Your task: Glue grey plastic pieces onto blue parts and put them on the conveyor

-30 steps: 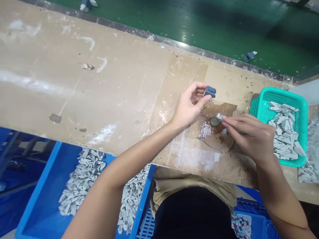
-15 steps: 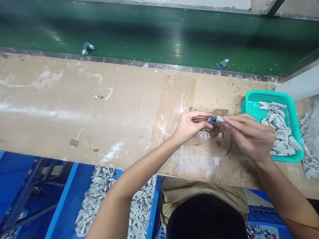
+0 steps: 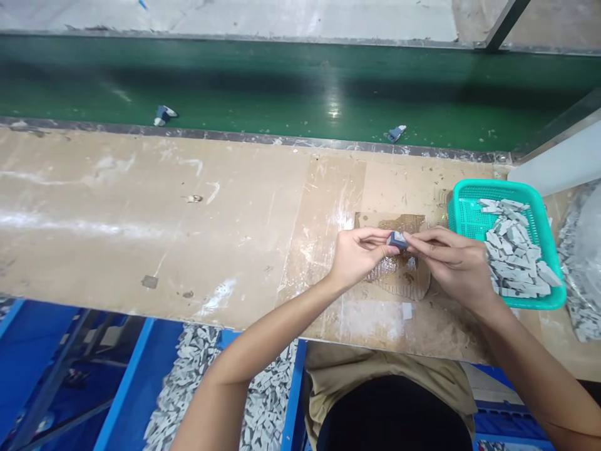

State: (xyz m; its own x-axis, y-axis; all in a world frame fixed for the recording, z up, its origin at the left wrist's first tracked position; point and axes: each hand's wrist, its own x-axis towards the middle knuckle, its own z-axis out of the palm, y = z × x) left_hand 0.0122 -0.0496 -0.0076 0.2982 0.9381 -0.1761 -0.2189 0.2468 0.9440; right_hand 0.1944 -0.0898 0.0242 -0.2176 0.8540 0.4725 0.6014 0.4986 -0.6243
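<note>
Between thumb and fingers, my left hand [image 3: 359, 254] pinches a small dark blue-grey piece [image 3: 397, 242]. My right hand [image 3: 453, 260] closes its fingertips on a small white piece [image 3: 402, 237], which lies against the top right of the dark one. Both hands meet above a stained brown cardboard scrap [image 3: 404, 288] with a wet, shiny surface. The fingertips partly cover both pieces.
A turquoise basket [image 3: 559, 263] of light grey pieces stands right of my right hand, beside a clear plastic bag [image 3: 585, 263]. Two blue-and-white pieces [image 3: 164, 115] [image 3: 397, 133] lie on the green strip behind. Blue bins of grey pieces [image 3: 270, 401] sit below the table's front edge.
The white piece has moved from beside the dark piece onto it, and my hands are closer together. The camera view has shifted. The right-hand piece on the green strip has moved left.
</note>
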